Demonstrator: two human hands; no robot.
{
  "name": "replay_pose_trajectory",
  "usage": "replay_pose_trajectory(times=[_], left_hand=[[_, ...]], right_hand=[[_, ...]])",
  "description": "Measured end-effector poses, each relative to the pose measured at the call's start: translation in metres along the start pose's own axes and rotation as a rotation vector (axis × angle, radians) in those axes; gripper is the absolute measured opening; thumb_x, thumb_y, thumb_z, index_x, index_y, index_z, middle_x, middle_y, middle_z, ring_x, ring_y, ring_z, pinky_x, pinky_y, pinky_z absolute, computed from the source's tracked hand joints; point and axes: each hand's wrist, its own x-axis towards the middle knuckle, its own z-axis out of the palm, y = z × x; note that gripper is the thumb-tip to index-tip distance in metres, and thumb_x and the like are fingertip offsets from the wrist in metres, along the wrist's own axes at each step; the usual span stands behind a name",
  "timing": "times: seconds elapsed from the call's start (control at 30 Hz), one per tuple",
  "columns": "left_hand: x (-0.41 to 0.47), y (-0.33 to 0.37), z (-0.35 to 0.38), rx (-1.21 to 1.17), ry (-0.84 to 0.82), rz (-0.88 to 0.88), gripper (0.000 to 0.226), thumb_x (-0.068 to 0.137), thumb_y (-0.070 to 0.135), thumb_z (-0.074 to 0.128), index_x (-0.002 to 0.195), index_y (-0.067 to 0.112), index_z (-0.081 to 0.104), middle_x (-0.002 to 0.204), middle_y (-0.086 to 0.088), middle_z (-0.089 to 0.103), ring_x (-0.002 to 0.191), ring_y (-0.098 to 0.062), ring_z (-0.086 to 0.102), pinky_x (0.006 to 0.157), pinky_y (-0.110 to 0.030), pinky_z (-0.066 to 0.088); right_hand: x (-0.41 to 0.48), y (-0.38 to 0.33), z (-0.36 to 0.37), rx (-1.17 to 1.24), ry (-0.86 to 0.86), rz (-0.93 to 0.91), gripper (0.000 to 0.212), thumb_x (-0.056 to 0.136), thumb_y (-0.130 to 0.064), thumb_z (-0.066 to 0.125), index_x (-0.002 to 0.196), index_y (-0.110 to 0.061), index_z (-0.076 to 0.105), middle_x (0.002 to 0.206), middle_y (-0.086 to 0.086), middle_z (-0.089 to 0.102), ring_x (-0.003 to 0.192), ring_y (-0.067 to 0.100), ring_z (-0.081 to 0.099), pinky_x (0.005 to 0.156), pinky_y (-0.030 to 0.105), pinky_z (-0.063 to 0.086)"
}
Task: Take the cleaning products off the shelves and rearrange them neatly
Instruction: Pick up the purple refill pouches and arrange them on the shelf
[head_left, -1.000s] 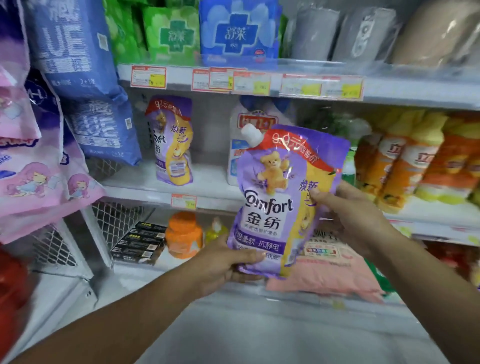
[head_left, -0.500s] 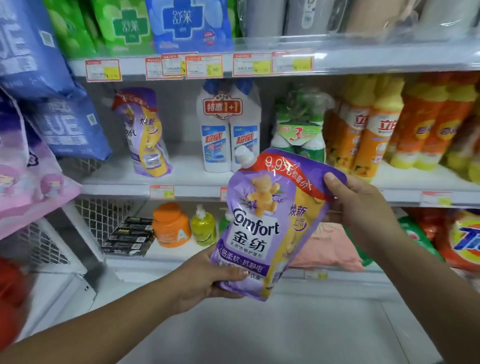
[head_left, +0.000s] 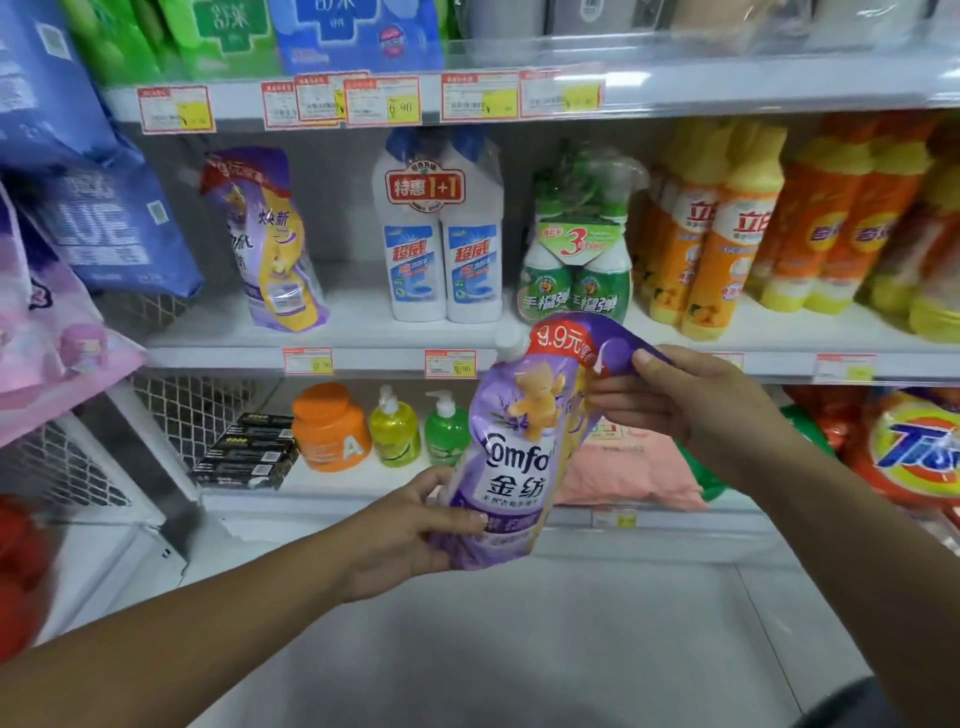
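A purple Comfort refill pouch (head_left: 519, 447) with a white spout hangs in front of the lower shelf, held by both hands. My left hand (head_left: 410, 525) grips its bottom edge. My right hand (head_left: 691, 405) pinches its top right corner, which is folded over. On the middle shelf (head_left: 363, 332) a second, similar purple pouch (head_left: 270, 244) leans at the left. Beside it stand a twin pack of white bottles (head_left: 441, 234), a green spray pack (head_left: 576, 249) and several orange and yellow bottles (head_left: 753, 223).
The lower shelf holds black boxes (head_left: 249, 452), an orange jar (head_left: 330, 428), yellow (head_left: 395, 431) and green (head_left: 445, 428) pump bottles, a pink pack (head_left: 634, 467) and a Tide bag (head_left: 914, 452). Blue and pink bags (head_left: 78, 260) hang at the left over a wire basket (head_left: 192, 410).
The view has dropped, so the shelves sit higher in frame. The pouch has come lower and turned edge-on, and my right hand has folded its top right corner over.
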Motion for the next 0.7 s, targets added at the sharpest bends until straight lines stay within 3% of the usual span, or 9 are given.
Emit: replay_pose_trajectory(times=[0.07,0.13,0.23,0.3,0.37,0.43,0.53,0.6,0.7], left_hand=[[-0.003,0.0,-0.004,-0.022,-0.019,-0.004,0.095,0.052,0.025,0.095,0.135,0.016,0.05,0.123,-0.015,0.067,0.105,-0.032,0.067,0.098,-0.049,0.052],[-0.005,-0.001,-0.005,-0.025,0.005,-0.008,0.089,0.053,0.036,0.094,0.13,0.016,0.053,0.118,-0.019,0.068,0.099,-0.033,0.068,0.096,-0.048,0.054],[-0.004,-0.006,0.002,0.053,0.075,-0.018,0.076,0.065,0.031,0.091,0.126,0.013,0.049,0.116,-0.024,0.068,0.099,-0.035,0.067,0.098,-0.053,0.051],[-0.001,-0.01,0.006,0.115,0.141,-0.013,0.082,0.055,0.028,0.095,0.122,0.017,0.049,0.11,-0.021,0.07,0.093,-0.033,0.069,0.094,-0.051,0.054],[0.001,-0.011,0.006,0.187,0.216,0.009,0.092,0.044,0.029,0.099,0.12,0.025,0.048,0.107,-0.018,0.071,0.087,-0.029,0.071,0.086,-0.046,0.059],[0.004,-0.013,0.003,0.284,0.268,0.059,0.099,0.036,0.031,0.099,0.119,0.031,0.045,0.108,-0.011,0.068,0.09,-0.024,0.07,0.075,-0.037,0.06],[0.006,-0.015,-0.001,0.415,0.297,0.121,0.097,0.048,0.024,0.098,0.123,0.033,0.039,0.114,-0.003,0.062,0.103,-0.02,0.064,0.07,-0.025,0.057],[0.007,-0.015,-0.001,0.456,0.306,0.154,0.093,0.059,0.013,0.094,0.127,0.034,0.035,0.11,0.0,0.061,0.1,-0.017,0.063,0.063,-0.016,0.053],[0.01,-0.015,-0.002,0.481,0.322,0.182,0.092,0.066,0.006,0.089,0.131,0.037,0.032,0.106,0.002,0.06,0.096,-0.016,0.064,0.058,-0.013,0.052]], right_hand=[[-0.004,-0.001,0.001,0.1,-0.005,0.046,0.026,0.1,-0.012,0.047,0.108,0.005,0.065,0.101,0.021,0.074,0.1,0.033,0.072,0.091,0.038,0.058],[-0.006,-0.001,0.004,0.157,0.02,0.074,0.028,0.097,-0.021,0.051,0.1,0.003,0.066,0.095,0.021,0.075,0.097,0.033,0.073,0.091,0.039,0.058],[-0.008,-0.003,0.008,0.196,0.011,0.06,0.039,0.076,-0.041,0.066,0.089,-0.004,0.069,0.085,0.015,0.076,0.083,0.028,0.075,0.082,0.036,0.061],[-0.008,-0.003,0.007,0.236,-0.035,0.042,0.035,0.07,-0.033,0.072,0.088,-0.003,0.068,0.084,0.013,0.076,0.081,0.025,0.075,0.077,0.034,0.062],[-0.006,-0.002,0.004,0.313,-0.025,0.05,0.009,0.079,-0.008,0.066,0.087,-0.004,0.064,0.081,0.014,0.076,0.077,0.023,0.075,0.067,0.029,0.061],[-0.003,-0.001,0.006,0.319,0.027,0.092,0.023,0.085,0.013,0.049,0.084,-0.005,0.062,0.073,0.013,0.074,0.071,0.022,0.075,0.062,0.025,0.06],[0.0,0.002,0.009,0.259,0.033,0.113,0.032,0.087,0.02,0.041,0.084,-0.005,0.061,0.068,0.014,0.073,0.062,0.022,0.074,0.061,0.024,0.06],[0.001,0.001,0.009,0.258,0.005,0.092,0.032,0.087,0.02,0.04,0.09,-0.005,0.059,0.07,0.017,0.073,0.064,0.025,0.075,0.067,0.029,0.061],[0.003,-0.001,0.009,0.232,-0.01,0.062,0.03,0.087,0.018,0.044,0.097,-0.007,0.057,0.071,0.017,0.074,0.066,0.024,0.075,0.067,0.029,0.062]])
